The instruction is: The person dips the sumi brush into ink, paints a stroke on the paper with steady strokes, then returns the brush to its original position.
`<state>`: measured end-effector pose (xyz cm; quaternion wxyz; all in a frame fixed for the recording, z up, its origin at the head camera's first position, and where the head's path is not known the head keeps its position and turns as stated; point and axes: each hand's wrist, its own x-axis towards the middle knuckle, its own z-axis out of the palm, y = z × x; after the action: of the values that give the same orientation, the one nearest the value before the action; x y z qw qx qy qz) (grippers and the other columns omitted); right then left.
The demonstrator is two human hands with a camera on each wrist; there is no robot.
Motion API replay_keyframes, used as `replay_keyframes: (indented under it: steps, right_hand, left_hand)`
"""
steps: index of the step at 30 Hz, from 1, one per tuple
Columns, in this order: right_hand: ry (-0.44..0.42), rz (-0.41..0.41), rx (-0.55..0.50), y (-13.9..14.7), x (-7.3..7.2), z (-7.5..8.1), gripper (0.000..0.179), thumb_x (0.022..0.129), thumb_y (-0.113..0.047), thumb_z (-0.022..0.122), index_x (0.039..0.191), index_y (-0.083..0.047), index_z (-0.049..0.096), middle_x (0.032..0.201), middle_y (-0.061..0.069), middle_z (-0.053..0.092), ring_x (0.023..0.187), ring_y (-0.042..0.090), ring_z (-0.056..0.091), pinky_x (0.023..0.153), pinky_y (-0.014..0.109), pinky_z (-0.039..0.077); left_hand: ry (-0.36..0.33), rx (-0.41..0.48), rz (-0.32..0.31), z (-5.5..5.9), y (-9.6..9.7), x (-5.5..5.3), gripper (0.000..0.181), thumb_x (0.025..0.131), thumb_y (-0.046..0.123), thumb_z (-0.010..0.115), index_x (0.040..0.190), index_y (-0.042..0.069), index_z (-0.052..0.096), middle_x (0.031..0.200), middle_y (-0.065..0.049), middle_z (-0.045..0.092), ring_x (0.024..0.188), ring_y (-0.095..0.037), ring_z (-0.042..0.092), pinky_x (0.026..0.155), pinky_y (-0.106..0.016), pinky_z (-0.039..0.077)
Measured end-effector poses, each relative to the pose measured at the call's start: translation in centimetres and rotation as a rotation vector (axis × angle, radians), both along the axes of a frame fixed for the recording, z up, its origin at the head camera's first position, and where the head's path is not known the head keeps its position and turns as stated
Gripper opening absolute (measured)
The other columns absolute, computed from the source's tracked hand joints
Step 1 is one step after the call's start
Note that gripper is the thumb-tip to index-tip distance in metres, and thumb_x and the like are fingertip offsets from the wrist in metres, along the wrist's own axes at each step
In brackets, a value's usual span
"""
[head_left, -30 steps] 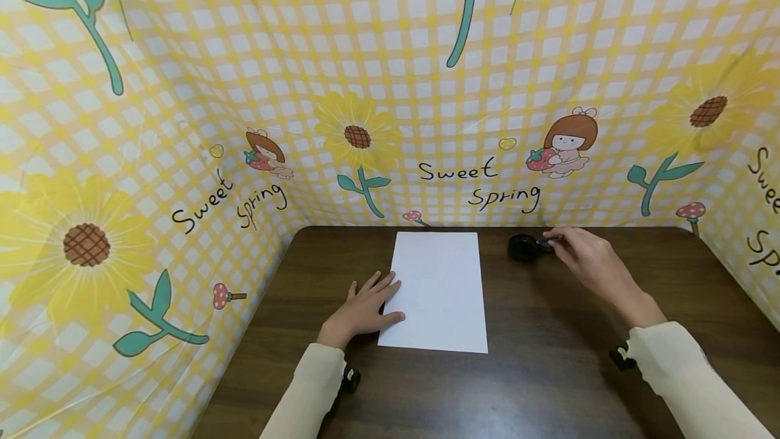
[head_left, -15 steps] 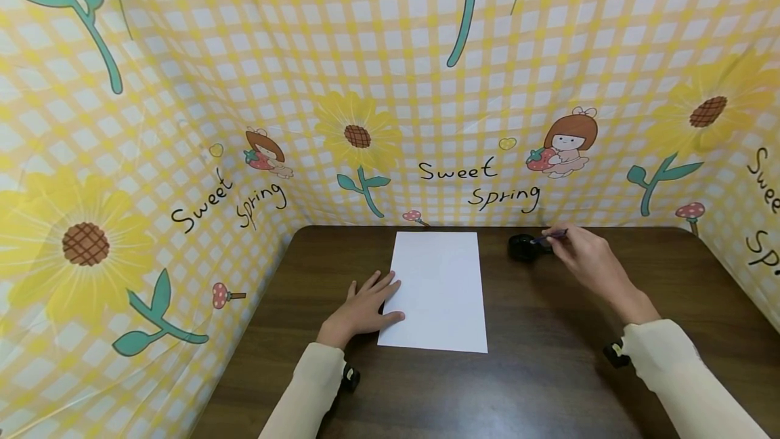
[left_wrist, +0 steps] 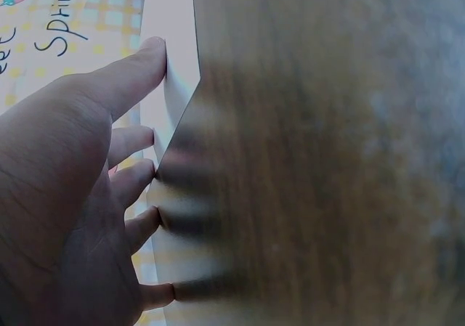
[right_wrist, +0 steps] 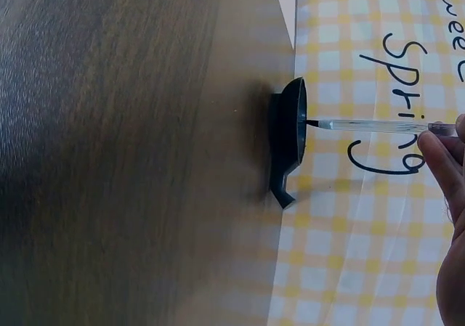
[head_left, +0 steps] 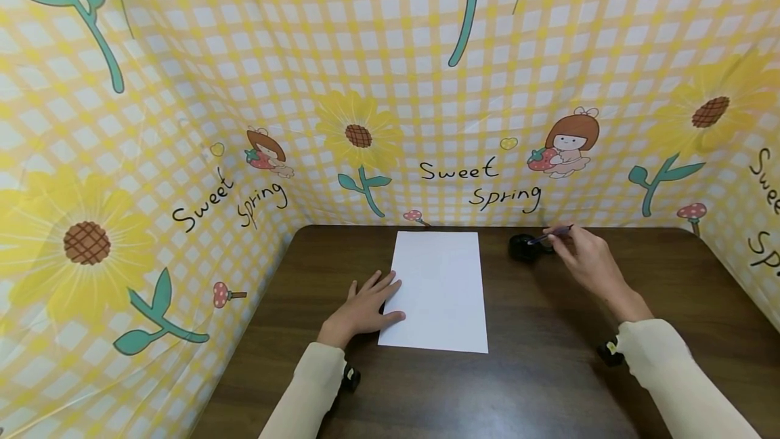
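Note:
My left hand (head_left: 361, 312) lies with fingers spread, the fingertips on the left edge of a blank white sheet of paper (head_left: 437, 293). In the left wrist view, the thumb and fingertips (left_wrist: 159, 54) touch the paper and the table beside it. At the back right, my right hand (head_left: 592, 264) pinches a slim brush (right_wrist: 370, 126) with a clear shaft and a dark tip. The tip dips into a small black dish (right_wrist: 287, 126) with a short curved handle, standing on the table. What the dish holds cannot be seen.
The dark wooden table (head_left: 426, 398) has rounded back corners. A yellow checked cloth (head_left: 390, 53) with printed flowers hangs behind and at both sides, close to the back edge. A black wrist camera (head_left: 611, 352) sits under the right sleeve.
My right hand has turned slightly, so more of the brush shows above the fingers; its wrist and sleeve have shifted a little left. The left hand, paper and dish have stayed put.

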<state>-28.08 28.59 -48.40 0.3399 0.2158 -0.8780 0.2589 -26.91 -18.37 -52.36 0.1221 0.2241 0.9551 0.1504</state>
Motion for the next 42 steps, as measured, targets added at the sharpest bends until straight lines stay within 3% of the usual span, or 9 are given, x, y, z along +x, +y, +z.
replay_keyframes:
  steps: [4,10,17,29,42]
  right_hand:
    - [-0.022,-0.008,-0.026,0.0,-0.1,-0.4,0.025,0.095,0.006,0.075,0.117,0.0,0.067,0.109,0.012,0.079,0.089,0.03,0.076,0.075,0.008,0.051]
    - [-0.08,-0.013,-0.075,0.0,0.0,-0.6,0.019,0.1,0.001,0.071,0.118,-0.001,0.065,0.113,0.015,0.078,0.094,0.034,0.077,0.077,0.003,0.049]
    - [-0.139,-0.007,-0.164,-0.1,-0.1,-0.9,0.016,0.104,-0.003,0.067,0.119,0.001,0.063,0.115,0.017,0.078,0.098,0.038,0.077,0.082,-0.007,0.039]
    - [-0.206,-0.032,-0.213,0.1,-0.2,-1.7,0.017,0.104,-0.001,0.066,0.12,0.003,0.062,0.116,0.021,0.077,0.098,0.039,0.076,0.079,-0.004,0.044]
    - [-0.219,-0.058,-0.193,0.0,-0.2,-1.8,0.016,0.105,-0.005,0.066,0.12,0.0,0.063,0.117,0.019,0.077,0.1,0.038,0.076,0.078,-0.007,0.039]
  left_hand:
    - [0.002,-0.001,0.0,0.1,0.0,0.1,0.078,0.105,0.061,0.057,0.169,0.023,0.035,0.179,0.0,0.022,0.168,-0.035,0.013,0.125,-0.079,0.007]
    - [0.002,0.001,-0.003,0.1,0.0,0.1,0.078,0.104,0.061,0.057,0.169,0.023,0.035,0.179,-0.001,0.022,0.168,-0.035,0.013,0.125,-0.079,0.007]
    - [0.007,0.0,-0.006,0.1,0.0,0.0,0.078,0.105,0.061,0.057,0.169,0.023,0.035,0.179,-0.001,0.022,0.167,-0.036,0.013,0.125,-0.08,0.007]
    - [0.004,0.01,-0.008,0.0,-0.1,0.1,0.078,0.105,0.061,0.057,0.169,0.023,0.035,0.179,-0.001,0.022,0.168,-0.035,0.013,0.125,-0.08,0.006]
    - [0.01,0.007,-0.003,-0.1,0.0,0.1,0.077,0.104,0.061,0.057,0.169,0.023,0.036,0.179,-0.001,0.022,0.168,-0.035,0.013,0.125,-0.08,0.007]
